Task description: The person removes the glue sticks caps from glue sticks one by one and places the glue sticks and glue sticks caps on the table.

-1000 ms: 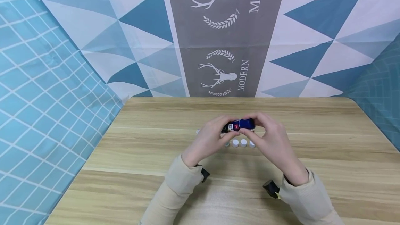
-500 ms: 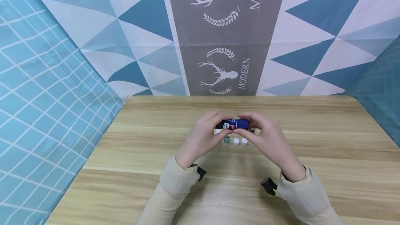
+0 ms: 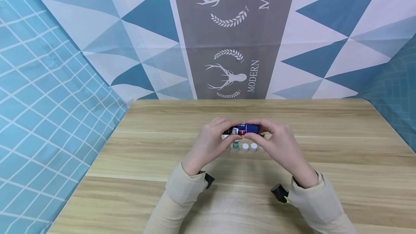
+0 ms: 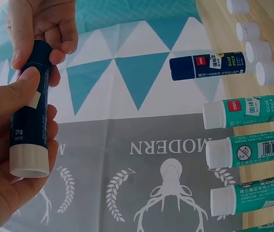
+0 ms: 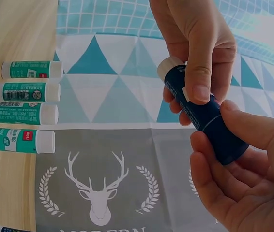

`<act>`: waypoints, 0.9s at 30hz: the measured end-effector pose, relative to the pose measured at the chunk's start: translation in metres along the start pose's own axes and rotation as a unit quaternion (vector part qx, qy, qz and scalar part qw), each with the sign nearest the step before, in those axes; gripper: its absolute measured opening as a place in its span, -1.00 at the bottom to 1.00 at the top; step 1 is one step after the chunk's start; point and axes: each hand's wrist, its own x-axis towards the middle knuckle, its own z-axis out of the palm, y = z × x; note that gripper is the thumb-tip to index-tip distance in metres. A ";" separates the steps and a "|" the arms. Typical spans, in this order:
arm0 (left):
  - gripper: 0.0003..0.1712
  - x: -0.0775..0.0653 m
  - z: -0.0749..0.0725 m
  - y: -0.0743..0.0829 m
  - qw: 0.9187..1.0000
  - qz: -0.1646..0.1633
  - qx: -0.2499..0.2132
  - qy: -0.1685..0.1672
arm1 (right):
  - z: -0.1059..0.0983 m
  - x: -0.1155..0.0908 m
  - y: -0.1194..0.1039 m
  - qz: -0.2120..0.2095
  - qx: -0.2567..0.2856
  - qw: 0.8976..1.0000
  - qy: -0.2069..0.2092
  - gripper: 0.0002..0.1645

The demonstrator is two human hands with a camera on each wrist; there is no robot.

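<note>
Both hands hold one dark blue glue stick (image 3: pixel 247 129) level above the table. My left hand (image 3: pixel 211 141) grips the label end, its thumb pressed on the barrel; the white base (image 4: pixel 29 160) sticks out past that palm in the left wrist view. My right hand (image 3: pixel 282 143) pinches the dark blue cap (image 5: pixel 226 140) between thumb and fingers. The cap appears to be on the barrel. Green glue sticks with white ends stand below the hands, one being a green glue stick (image 4: pixel 253 111). Another dark blue glue stick (image 4: pixel 207 66) stands in the same row.
Several small white cylinders, such as one white cylinder (image 3: pixel 245 147), stand in the row in front of the hands. The wooden table (image 3: pixel 130 198) reaches back to a patterned cloth wall (image 3: pixel 227 39). A blue checked cloth (image 3: pixel 48 118) hangs at the left.
Over the last second both hands have shifted slightly left with the glue stick, which has turned more level. From half a second ago to now they have hardly moved.
</note>
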 end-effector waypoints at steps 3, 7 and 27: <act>-0.64 0.000 -0.001 0.000 1.000 -0.005 0.001 -0.006 | 0.000 0.000 0.000 -0.011 -0.006 1.000 0.004 -0.66; -0.64 0.000 -0.002 0.001 1.000 -0.020 -0.002 -0.019 | -0.002 -0.001 -0.001 -0.030 -0.029 0.999 0.021 -0.65; -0.66 -0.001 -0.006 -0.006 0.998 -0.066 -0.003 -0.017 | -0.013 -0.001 0.003 -0.041 -0.065 0.995 0.057 -0.62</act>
